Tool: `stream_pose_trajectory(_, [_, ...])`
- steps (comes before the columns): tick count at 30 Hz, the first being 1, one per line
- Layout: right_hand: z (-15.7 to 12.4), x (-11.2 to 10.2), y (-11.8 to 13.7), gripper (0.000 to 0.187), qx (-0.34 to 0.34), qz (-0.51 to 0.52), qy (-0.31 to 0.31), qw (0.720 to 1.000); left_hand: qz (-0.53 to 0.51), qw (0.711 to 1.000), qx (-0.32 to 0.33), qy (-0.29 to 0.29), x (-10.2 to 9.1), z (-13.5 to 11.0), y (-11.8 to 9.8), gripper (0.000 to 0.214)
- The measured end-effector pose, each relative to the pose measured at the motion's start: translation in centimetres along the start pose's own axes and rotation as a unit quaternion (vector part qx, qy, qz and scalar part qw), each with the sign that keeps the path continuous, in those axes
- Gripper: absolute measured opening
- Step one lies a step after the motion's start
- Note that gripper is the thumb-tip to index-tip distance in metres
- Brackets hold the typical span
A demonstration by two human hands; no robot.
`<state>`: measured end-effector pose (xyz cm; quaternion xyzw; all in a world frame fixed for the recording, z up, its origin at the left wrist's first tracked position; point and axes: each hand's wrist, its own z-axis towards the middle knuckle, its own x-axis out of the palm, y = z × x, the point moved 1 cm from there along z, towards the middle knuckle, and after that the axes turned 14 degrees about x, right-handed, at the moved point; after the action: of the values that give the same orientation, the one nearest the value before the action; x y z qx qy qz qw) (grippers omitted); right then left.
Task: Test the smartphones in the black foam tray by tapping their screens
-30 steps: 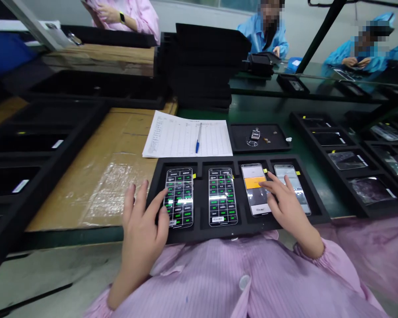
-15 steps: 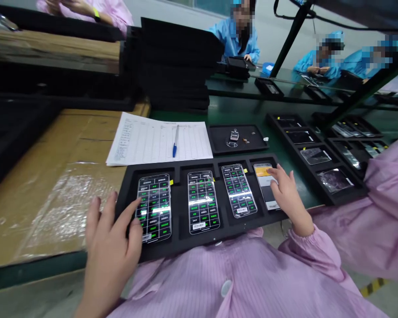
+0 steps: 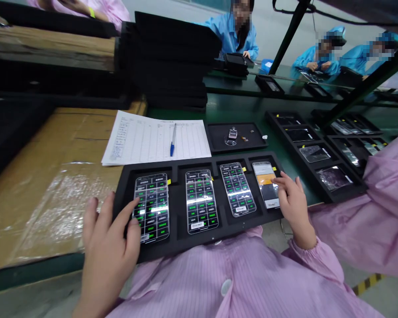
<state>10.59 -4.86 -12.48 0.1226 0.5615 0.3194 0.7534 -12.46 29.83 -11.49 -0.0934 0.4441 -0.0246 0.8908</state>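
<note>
Several lit smartphones lie in the compartments of a black foam tray (image 3: 175, 221) in front of me. The leftmost phone (image 3: 154, 201), the second phone (image 3: 201, 201) and the third phone (image 3: 238, 190) show dark grids with green text. On the rightmost phone (image 3: 266, 193) are pale, orange and dark bands. My left hand (image 3: 111, 249) is open over the tray's left end, its index fingertip at the leftmost phone's left edge. With fingers partly spread, my right hand (image 3: 292, 201) has its index fingertip at the orange band of the rightmost phone. Neither hand holds anything.
Behind the tray lie paper forms (image 3: 146, 145) with a blue pen (image 3: 173, 143) and a small black tray (image 3: 215, 137) of little parts. More phone trays (image 3: 296, 152) stand at right, stacked black trays (image 3: 175, 57) at back left. Co-workers (image 3: 240, 35) sit across the bench.
The rightmost phone's orange band has gone from the top of its screen to lower down. My right hand has shifted slightly down and right; my left hand stays at the leftmost phone.
</note>
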Motion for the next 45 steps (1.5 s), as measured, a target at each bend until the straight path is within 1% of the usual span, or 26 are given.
stream_pose_trajectory(3, [-0.8, -0.4, 0.0, 0.025, -0.023, 0.010, -0.037, 0.999, 0.001, 1.000, 0.001, 0.002, 0.1, -0.1, 0.1, 0.068])
stream_pose_trajectory(7, [-1.5, -0.4, -0.1, 0.023, -0.034, 0.000, -0.026, 0.999, 0.003, 1.000, 0.003, 0.000, 0.1, -0.1, 0.1, 0.067])
stream_pose_trajectory(10, [-1.5, -0.5, -0.4, 0.023, -0.019, 0.008, -0.039, 0.999, -0.002, 1.000, 0.001, -0.001, 0.1, 0.0, 0.0, 0.066])
stream_pose_trajectory(13, [-0.9, -0.6, -0.7, 0.026, 0.025, 0.015, -0.068, 0.997, -0.007, 1.000, -0.003, 0.003, 0.1, 0.1, -0.1, 0.064])
stream_pose_trajectory(15, [-0.4, -0.6, -0.9, 0.027, 0.055, 0.011, -0.057, 0.997, -0.009, 1.000, -0.003, 0.001, 0.0, 0.1, -0.1, 0.063])
stream_pose_trajectory(17, [0.1, -0.5, -1.0, 0.028, 0.070, 0.008, -0.027, 0.997, -0.014, 1.000, -0.004, 0.003, -0.1, 0.2, -0.1, 0.065])
stream_pose_trajectory(20, [0.6, -0.1, -0.8, 0.029, 0.069, 0.009, 0.004, 0.998, -0.021, 1.000, -0.005, 0.015, -0.3, 0.3, -0.2, 0.068])
stream_pose_trajectory(24, [1.1, 0.2, -0.4, 0.031, 0.060, 0.007, 0.021, 0.998, -0.022, 1.000, -0.001, 0.016, -0.4, 0.4, -0.1, 0.069])
stream_pose_trajectory(27, [1.3, 0.3, 0.2, 0.028, 0.061, -0.010, 0.031, 0.998, -0.021, 1.000, -0.008, 0.009, -0.4, 0.3, -0.2, 0.068])
stream_pose_trajectory(29, [1.2, 0.4, 1.2, 0.028, 0.052, -0.013, 0.035, 0.998, -0.021, 1.000, -0.013, 0.010, -0.3, 0.3, -0.2, 0.065])
stream_pose_trajectory(30, [1.1, 0.5, 1.9, 0.028, 0.036, -0.008, 0.045, 0.998, -0.021, 1.000, -0.014, 0.012, -0.2, 0.2, -0.1, 0.063])
stream_pose_trajectory(32, [0.8, 0.9, 3.6, 0.031, -0.017, 0.010, 0.081, 0.997, -0.020, 1.000, -0.016, 0.015, -0.2, 0.1, -0.1, 0.056])
stream_pose_trajectory(34, [0.5, 1.6, 5.2, 0.033, -0.065, 0.016, 0.131, 0.989, -0.014, 0.999, -0.024, 0.019, -0.3, 0.1, 0.0, 0.047])
stream_pose_trajectory(36, [0.3, 2.4, 6.7, 0.032, -0.075, 0.006, 0.162, 0.984, -0.014, 0.999, -0.038, 0.021, -0.4, 0.1, -0.1, 0.040])
stream_pose_trajectory(39, [-0.2, 3.3, 9.1, 0.032, -0.085, 0.017, 0.190, 0.978, -0.028, 0.998, -0.058, 0.025, -0.6, 0.3, -0.4, 0.038])
stream_pose_trajectory(42, [-0.9, 4.1, 11.7, 0.035, -0.147, 0.045, 0.227, 0.962, -0.036, 0.997, -0.062, 0.028, -0.6, 0.7, -0.8, 0.038])
stream_pose_trajectory(45, [-1.6, 5.0, 13.4, 0.035, -0.187, 0.025, 0.260, 0.947, -0.030, 0.998, -0.049, 0.029, -0.6, 1.1, -1.4, 0.038])
